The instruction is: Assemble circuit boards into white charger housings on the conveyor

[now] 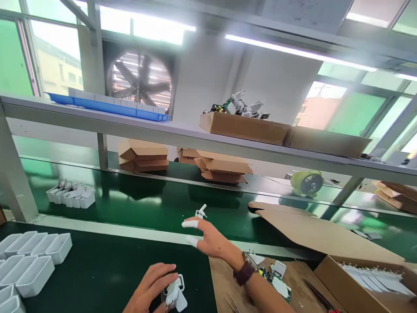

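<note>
At the bottom middle, my left hand (pixel 151 289) curls its fingers around a small white plastic part (pixel 176 296), which looks like a charger housing with a loop on it. My right hand (pixel 210 241) reaches forward over the front edge of the green conveyor belt (pixel 130 217). White covers sit on its thumb and index finger, which are spread apart with nothing seen between them. Just beyond those fingers, another small white part (pixel 201 211) with a sticking-out piece lies on the belt, partly hidden by the hand.
White trays (pixel 35 271) stand at left; a filled white tray (pixel 71 195) sits on the belt. Cardboard (pixel 216 282) at right bears circuit boards (pixel 276 278), tweezers (pixel 233 303) and a box (pixel 342 282) of white parts. An overhead shelf (pixel 182 130) crosses the view.
</note>
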A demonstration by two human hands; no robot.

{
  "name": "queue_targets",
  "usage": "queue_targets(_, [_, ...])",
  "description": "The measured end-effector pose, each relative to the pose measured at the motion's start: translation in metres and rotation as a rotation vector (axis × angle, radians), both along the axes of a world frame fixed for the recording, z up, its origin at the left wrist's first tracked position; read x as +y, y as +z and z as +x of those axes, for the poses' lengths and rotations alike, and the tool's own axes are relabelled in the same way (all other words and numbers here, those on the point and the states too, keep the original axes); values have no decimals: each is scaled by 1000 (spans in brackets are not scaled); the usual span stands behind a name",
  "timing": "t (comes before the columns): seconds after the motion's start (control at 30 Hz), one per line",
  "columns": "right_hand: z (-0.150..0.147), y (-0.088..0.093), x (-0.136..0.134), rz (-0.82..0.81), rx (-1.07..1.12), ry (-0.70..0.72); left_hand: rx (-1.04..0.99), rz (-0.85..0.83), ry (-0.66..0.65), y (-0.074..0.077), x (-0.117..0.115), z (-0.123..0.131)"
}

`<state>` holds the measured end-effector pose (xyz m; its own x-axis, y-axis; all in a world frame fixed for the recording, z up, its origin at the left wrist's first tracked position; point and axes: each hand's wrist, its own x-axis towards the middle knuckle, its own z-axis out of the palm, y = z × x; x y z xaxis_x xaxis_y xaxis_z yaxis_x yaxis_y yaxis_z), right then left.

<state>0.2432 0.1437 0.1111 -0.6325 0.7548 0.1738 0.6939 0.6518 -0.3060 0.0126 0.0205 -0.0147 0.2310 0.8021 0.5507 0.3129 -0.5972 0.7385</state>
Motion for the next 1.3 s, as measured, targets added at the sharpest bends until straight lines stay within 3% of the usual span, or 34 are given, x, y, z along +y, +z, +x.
queue_targets(0.07, [3,-11,-38,-69,76,72,-44,-42,-4,5,2,-1])
queue_targets(0.2, [3,-46,-90,-172,281,135,-231,-313,104,9,4,4])
queue_targets(0.33, [-7,-73,-108,-38,227,106,-300,-415,184,16,3,13])
queue_targets(0.53, [-9,-92,-117,190,5,61,-218,-446,242,33,6,24])
queue_targets(0.77, [-7,-87,-113,190,26,101,-212,-413,245,31,9,28])
queue_targets(0.97, [-17,-85,-106,31,283,149,-224,-361,151,28,12,20])
queue_targets(1.07, [-19,-85,-102,67,376,130,-253,-335,212,25,17,3])
queue_targets(1.2, [-13,-75,-96,277,519,51,-276,-363,354,20,23,-24])
queue_targets(1.3, [-7,-78,-93,266,469,6,-243,-369,410,20,23,-31])
